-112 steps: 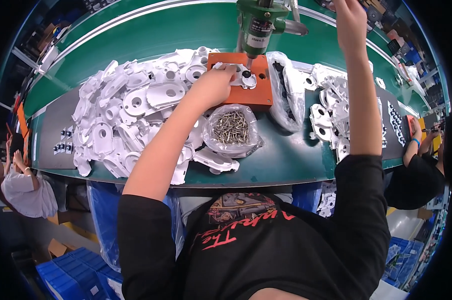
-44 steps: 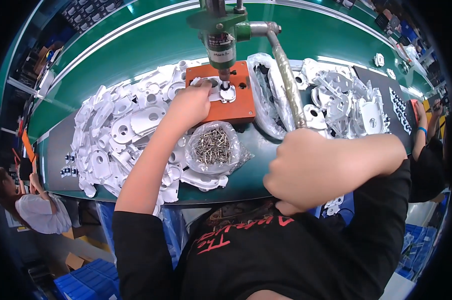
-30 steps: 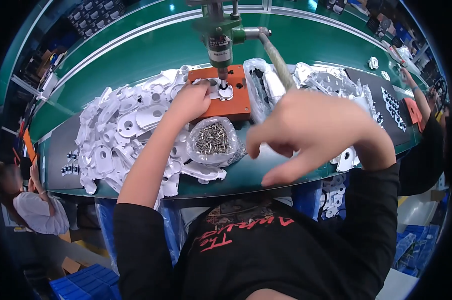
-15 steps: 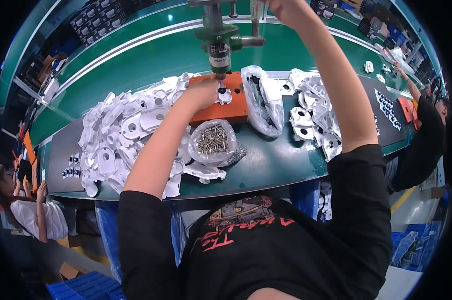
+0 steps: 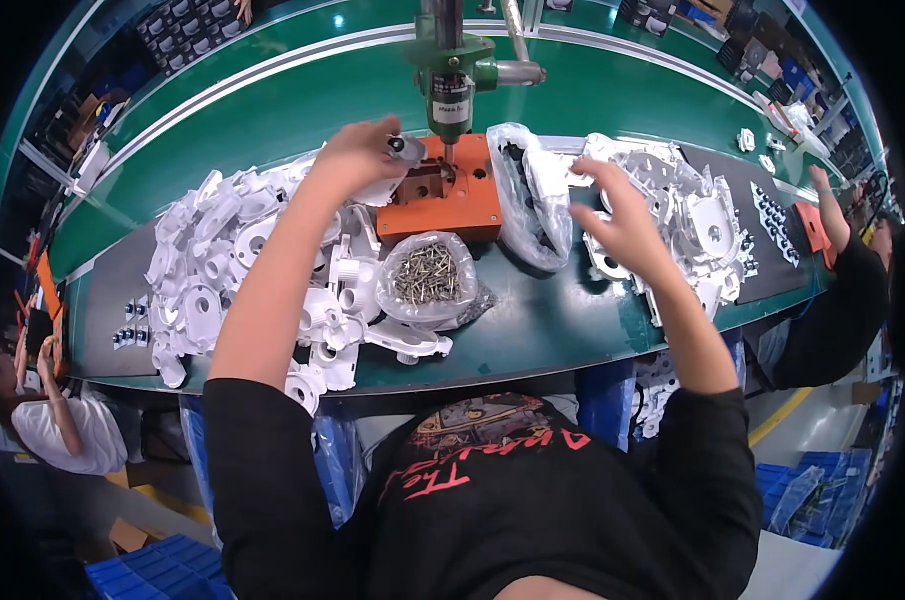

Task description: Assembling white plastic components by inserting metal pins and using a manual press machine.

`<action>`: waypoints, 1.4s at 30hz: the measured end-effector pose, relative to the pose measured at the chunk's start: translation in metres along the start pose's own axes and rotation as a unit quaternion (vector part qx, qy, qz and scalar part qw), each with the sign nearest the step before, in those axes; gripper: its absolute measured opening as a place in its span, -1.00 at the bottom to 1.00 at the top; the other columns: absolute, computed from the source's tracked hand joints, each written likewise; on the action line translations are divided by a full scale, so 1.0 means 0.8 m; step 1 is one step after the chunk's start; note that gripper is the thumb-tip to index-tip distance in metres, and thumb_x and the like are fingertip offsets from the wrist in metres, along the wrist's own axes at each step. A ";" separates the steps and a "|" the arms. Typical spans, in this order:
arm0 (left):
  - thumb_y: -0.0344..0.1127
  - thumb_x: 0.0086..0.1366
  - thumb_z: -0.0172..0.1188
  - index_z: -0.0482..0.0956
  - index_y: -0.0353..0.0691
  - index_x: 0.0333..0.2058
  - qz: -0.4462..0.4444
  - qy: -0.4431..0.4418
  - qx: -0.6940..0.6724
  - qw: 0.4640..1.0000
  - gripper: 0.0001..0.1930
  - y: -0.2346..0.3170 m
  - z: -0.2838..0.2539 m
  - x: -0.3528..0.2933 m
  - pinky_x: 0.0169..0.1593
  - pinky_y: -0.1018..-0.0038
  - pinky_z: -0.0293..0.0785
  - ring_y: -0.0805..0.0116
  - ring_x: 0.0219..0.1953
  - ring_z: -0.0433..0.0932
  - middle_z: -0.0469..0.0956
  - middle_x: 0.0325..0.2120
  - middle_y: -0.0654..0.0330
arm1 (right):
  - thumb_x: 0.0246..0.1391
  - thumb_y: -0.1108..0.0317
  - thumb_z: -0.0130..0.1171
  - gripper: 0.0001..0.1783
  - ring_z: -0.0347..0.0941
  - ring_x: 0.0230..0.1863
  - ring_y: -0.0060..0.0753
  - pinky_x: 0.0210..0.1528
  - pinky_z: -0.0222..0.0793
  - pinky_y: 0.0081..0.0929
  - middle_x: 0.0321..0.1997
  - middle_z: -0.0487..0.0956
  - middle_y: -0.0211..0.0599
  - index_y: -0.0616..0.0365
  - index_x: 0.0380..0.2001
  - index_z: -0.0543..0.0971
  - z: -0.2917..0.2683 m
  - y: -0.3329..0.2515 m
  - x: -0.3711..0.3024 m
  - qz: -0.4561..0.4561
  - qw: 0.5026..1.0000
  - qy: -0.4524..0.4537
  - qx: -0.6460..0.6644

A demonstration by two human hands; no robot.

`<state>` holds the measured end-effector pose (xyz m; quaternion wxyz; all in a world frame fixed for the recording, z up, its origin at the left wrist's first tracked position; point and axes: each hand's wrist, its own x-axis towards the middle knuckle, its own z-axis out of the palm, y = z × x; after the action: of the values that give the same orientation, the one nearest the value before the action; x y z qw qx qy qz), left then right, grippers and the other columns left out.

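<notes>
Left hand [image 5: 354,158] gone from the orange block [image 5: 440,215] with a white part [image 5: 410,153]; right hand [image 5: 620,222] down from the lever [image 5: 517,32].
Left fingers pinch the part, black round piece showing, just above the block's far left corner; right hand has let go, fingers spread, nothing seen in it, near the clear bag of black parts [image 5: 532,200]. Half a second ago the part sat on the block under the green press [image 5: 450,100]; now its recess lies bare. We read this as unloading; next move, we judge, calls for setting the part down and fetching a fresh one. Screw bag [image 5: 427,275] stands off the block's near edge; white heaps [image 5: 202,305] flank it toward both worktop [image 5: 562,325] ends.
</notes>
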<state>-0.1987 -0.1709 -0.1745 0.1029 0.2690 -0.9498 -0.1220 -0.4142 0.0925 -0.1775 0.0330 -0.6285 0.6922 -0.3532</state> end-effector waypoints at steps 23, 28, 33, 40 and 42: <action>-0.11 0.00 0.21 0.32 -0.11 -0.14 -0.131 0.056 -0.010 0.990 -0.55 -0.035 0.002 0.031 -0.17 0.26 0.40 -0.05 -0.23 0.49 0.52 -0.36 -0.07 | -0.25 0.40 0.17 -0.69 0.03 0.28 -0.07 0.18 -0.08 -0.12 0.18 0.30 -0.22 0.17 -0.30 0.52 0.090 0.046 -0.135 0.070 0.974 0.090 -0.197; 0.06 0.03 0.21 0.20 -0.40 -0.07 -0.179 0.331 -0.035 0.926 -0.30 -0.095 0.023 0.062 -0.17 0.18 0.41 -0.26 -0.28 0.48 0.44 -0.26 -0.34 | -0.25 0.42 0.17 -0.70 0.04 0.28 -0.07 0.18 -0.07 -0.12 0.17 0.30 -0.22 0.17 -0.31 0.52 0.090 0.042 -0.131 0.070 0.974 0.088 -0.196; 0.01 0.13 0.17 0.19 -0.43 -0.04 -0.242 0.242 -0.345 0.874 -0.34 -0.068 -0.013 0.037 -0.30 0.48 0.42 0.32 -0.40 0.50 0.46 -0.26 -0.02 | -0.26 0.46 0.17 -0.69 0.04 0.28 -0.08 0.19 -0.08 -0.13 0.17 0.31 -0.22 0.15 -0.30 0.52 0.096 0.050 -0.131 0.069 0.976 0.096 -0.183; -0.22 0.10 0.22 0.38 -0.18 -0.09 -0.103 -0.267 -0.149 0.947 -0.59 0.066 -0.049 -0.140 -0.47 0.53 0.33 0.53 -0.61 0.38 0.42 -0.67 0.28 | -0.26 0.49 0.17 -0.55 0.02 0.26 -0.04 0.21 -0.14 -0.15 0.26 0.17 -0.27 0.02 -0.16 0.50 0.094 0.049 -0.138 0.170 0.938 0.154 -0.261; -0.21 0.07 0.24 0.36 -0.17 -0.08 -0.087 -0.325 -0.158 0.928 -0.56 0.087 -0.039 -0.191 -0.50 0.44 0.35 0.36 -0.66 0.43 0.42 -0.73 0.25 | -0.26 0.49 0.16 -0.43 0.02 0.26 -0.04 0.21 -0.14 -0.14 0.25 0.18 -0.27 -0.02 -0.04 0.42 0.097 0.057 -0.141 0.171 0.944 0.159 -0.234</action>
<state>-0.0967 -0.0373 -0.1450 -0.1815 0.2760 -0.8727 -0.3594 -0.3915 0.1565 -0.3047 -0.1656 -0.4266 0.8485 -0.2658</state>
